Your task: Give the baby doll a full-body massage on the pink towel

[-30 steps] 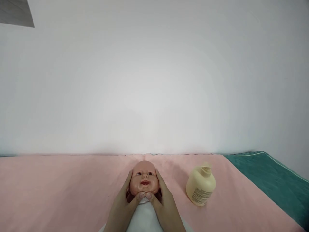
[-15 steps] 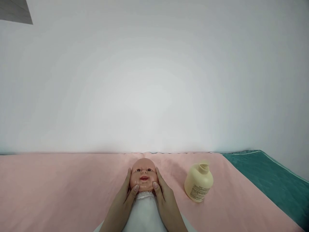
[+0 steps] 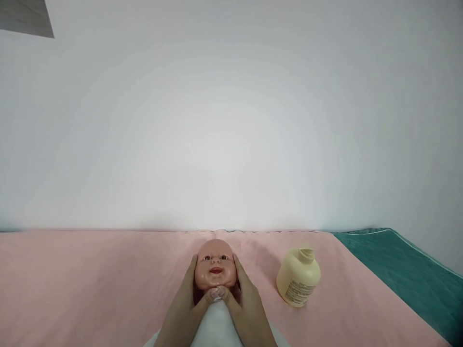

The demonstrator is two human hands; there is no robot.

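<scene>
A baby doll [image 3: 216, 265] lies face up, its head toward the wall and its body in white clothing [image 3: 217, 323]. My left hand [image 3: 191, 294] cups the left side of the doll's head, fingers along the cheek. On the other side my right hand [image 3: 243, 294] mirrors it. Both thumbs meet below the doll's chin, at the neck of the clothing. A pale yellow pump bottle [image 3: 298, 277] with a printed label stands to the right of my right hand, apart from it.
A pink cloth [image 3: 119, 284] covers the surface under the doll and bottle. Green fabric [image 3: 408, 270] shows at the right. Behind rises a plain white wall [image 3: 231, 120], with a grey panel [image 3: 25, 17] at the upper left.
Both thumbs have moved from the doll's lower cheeks down and inward to meet under its chin. The fingers stay at the sides of the head. The view has shifted slightly.
</scene>
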